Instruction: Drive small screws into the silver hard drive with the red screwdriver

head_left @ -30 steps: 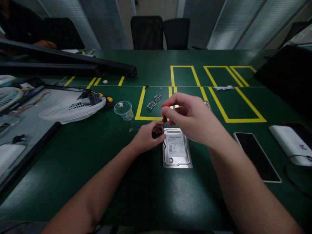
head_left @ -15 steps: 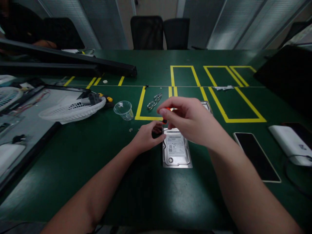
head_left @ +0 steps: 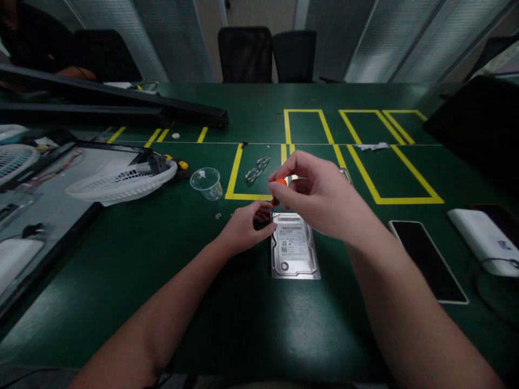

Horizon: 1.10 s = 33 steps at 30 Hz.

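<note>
A silver hard drive (head_left: 295, 248) with a white label lies flat on the green table before me. My right hand (head_left: 312, 192) is closed around the orange top of a small screwdriver (head_left: 276, 200). Its dark shaft points down at the drive's far left corner, where the tip is hard to see. My left hand (head_left: 247, 227) has its thumb on the drive's left edge and its fingers curled by that corner, close to the shaft. Several tiny screws (head_left: 218, 216) lie left of this hand, below a clear plastic cup (head_left: 206, 183).
Glasses (head_left: 257, 168) lie inside a yellow tape outline. A phone (head_left: 427, 261) and a white power bank (head_left: 484, 240) are at the right. On the left are an opened flat panel (head_left: 101, 156), a white plastic grille (head_left: 121, 181) and long black bars (head_left: 194, 113). Someone sits at far left.
My right hand's fingers have shifted slightly on the screwdriver, showing more of its orange top. My left hand and the hard drive stay in place.
</note>
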Each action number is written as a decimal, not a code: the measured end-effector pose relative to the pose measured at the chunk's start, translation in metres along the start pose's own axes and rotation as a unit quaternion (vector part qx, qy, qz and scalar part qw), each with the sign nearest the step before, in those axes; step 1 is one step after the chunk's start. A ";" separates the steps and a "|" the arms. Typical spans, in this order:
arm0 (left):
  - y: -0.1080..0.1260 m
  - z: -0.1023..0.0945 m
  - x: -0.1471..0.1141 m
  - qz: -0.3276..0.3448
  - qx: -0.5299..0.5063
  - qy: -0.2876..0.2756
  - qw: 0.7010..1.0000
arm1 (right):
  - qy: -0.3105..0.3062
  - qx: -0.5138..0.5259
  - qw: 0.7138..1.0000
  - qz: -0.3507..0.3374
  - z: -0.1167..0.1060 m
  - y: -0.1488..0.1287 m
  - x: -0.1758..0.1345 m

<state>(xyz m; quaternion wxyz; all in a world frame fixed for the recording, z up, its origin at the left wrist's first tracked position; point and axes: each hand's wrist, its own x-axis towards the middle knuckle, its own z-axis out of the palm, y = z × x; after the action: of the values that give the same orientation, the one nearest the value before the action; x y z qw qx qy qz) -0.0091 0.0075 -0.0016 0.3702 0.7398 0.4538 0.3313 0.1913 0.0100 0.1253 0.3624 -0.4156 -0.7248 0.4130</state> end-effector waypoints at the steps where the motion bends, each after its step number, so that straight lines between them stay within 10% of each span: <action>1: 0.000 0.000 0.000 0.001 0.002 0.001 1.000 | -0.003 0.002 1.000 -0.008 0.000 -0.001 0.000; 33: 0.001 0.000 0.000 0.021 0.012 0.005 1.000 | -0.049 -0.031 0.998 -0.032 -0.001 -0.006 -0.002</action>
<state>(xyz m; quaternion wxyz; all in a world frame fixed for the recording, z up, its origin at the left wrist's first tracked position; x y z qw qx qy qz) -0.0090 0.0073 -0.0010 0.3519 0.7523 0.4435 0.3370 0.1916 0.0067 0.1307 0.3264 -0.3829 -0.7669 0.3984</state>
